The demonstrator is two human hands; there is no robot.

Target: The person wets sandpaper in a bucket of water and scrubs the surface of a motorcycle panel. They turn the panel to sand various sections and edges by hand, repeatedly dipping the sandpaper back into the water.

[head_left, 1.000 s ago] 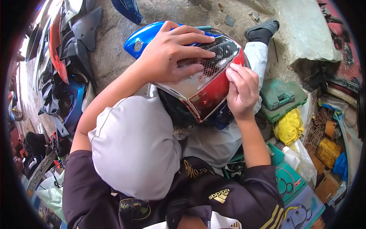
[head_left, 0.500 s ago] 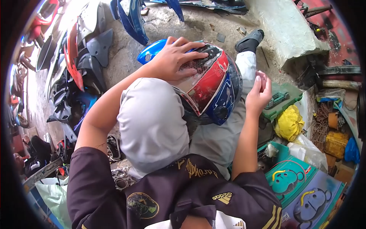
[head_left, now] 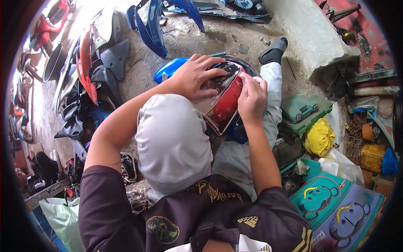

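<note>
While a red fairing (head_left: 86,63) leans among grey ones at the left, bare concrete floor (head_left: 137,69) leaves open room before the helmet (head_left: 222,110). Just beyond the raised knee (head_left: 174,138), that helmet lies partly hidden under the left hand (head_left: 200,77), which is spread wide across it. Gold lettering on the dark shirt (head_left: 197,216) is hard to make out, but "adidas" reads clearly. At the red panel's upper edge, the right hand (head_left: 252,94) narrows to a pinch; whether it grips anything cannot be told. Farther right, a purple cartoon-printed panel (head_left: 350,220) seems to read "PROP".
</note>
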